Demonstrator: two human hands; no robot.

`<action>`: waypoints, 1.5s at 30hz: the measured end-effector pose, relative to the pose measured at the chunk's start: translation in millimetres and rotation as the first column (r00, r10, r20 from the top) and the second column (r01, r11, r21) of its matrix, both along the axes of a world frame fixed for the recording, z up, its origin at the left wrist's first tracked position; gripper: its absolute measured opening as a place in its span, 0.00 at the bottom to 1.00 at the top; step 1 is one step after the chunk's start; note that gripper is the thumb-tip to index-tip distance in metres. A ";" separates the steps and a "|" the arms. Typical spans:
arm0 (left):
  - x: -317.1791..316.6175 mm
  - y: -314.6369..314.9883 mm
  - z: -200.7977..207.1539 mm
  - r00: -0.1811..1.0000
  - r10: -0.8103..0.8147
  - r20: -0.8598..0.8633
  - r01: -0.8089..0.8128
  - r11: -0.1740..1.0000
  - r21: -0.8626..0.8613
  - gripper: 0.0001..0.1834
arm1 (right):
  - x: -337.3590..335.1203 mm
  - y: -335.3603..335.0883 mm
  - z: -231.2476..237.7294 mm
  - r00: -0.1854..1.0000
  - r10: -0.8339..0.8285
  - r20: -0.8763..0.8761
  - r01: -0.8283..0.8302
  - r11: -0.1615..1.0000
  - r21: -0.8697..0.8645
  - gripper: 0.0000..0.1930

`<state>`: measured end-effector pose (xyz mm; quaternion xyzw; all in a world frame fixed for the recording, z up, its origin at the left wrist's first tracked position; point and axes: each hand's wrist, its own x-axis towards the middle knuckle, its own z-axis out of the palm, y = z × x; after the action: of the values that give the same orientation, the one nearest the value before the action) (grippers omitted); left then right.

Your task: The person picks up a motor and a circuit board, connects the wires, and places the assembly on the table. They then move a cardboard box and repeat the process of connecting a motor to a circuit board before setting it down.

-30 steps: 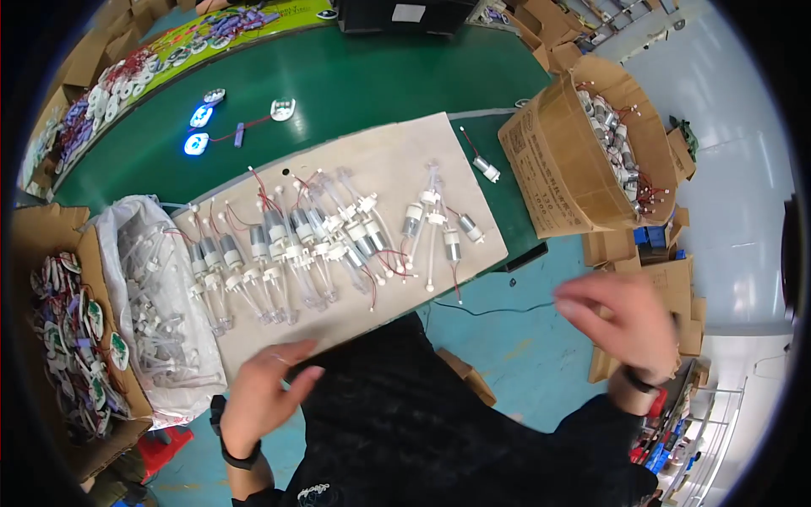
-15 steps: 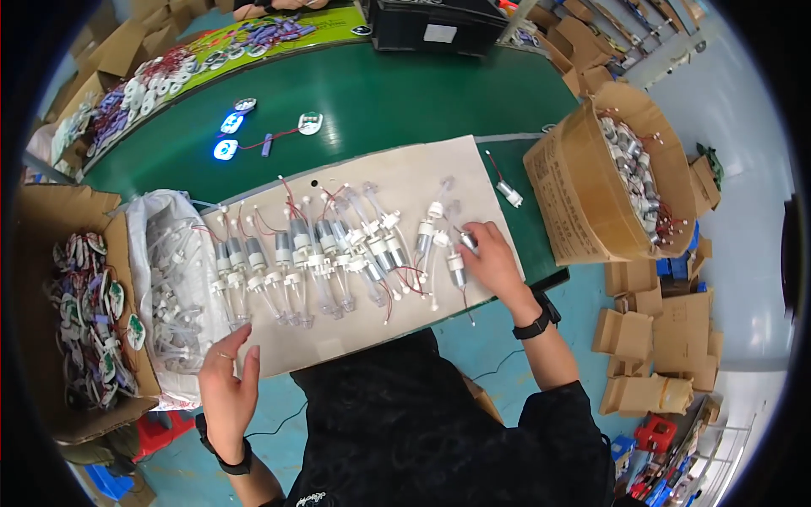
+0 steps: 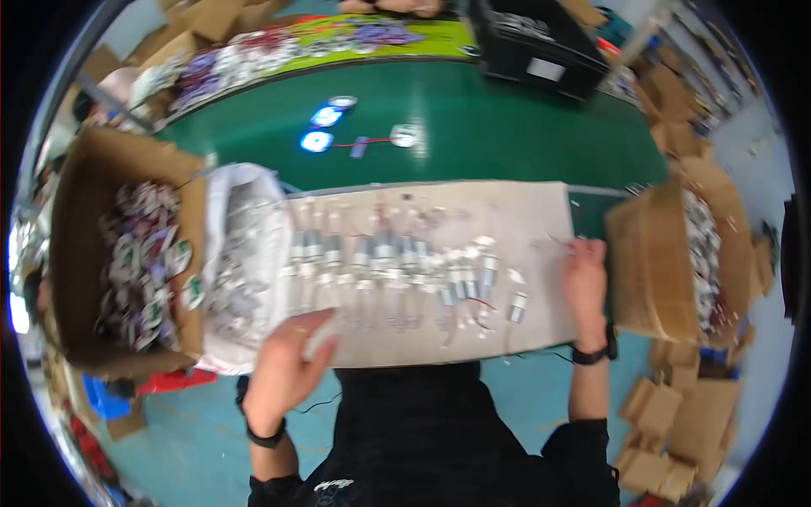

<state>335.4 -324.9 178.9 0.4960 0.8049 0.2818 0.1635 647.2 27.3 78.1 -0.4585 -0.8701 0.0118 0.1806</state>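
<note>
My left hand hovers over the near left edge of a beige cardboard sheet, fingers and thumb apart, holding nothing. At the sheet's right edge, my right hand has its fingers drawn together. A thin reddish wire shows beside its fingertips, but what they hold is blurred. Rows of small silver motors with white plastic ends, wires and clear tubes lie across the sheet. A single motor sits apart to the right of the rows, left of my right hand.
At left stand a carton of wired boards and a white sack of clear tube parts. A carton of motors stands right. Lit round boards lie on the green table; a black box stands behind.
The view has shifted, so the table now appears farther right. My right hand has left the motors near the sheet's right side and moved to its right edge. My left hand stays open.
</note>
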 end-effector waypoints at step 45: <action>-249.0 70.0 -64.5 0.771 -0.256 -0.584 -0.055 0.886 -0.461 0.06 | -42.4 34.9 -12.2 0.896 -0.301 -0.326 -0.179 0.427 -0.886 0.11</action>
<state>86.4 -254.9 114.4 0.5527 0.8267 -0.1050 0.0109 604.8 62.2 65.9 -0.4998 -0.6444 0.5703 0.0985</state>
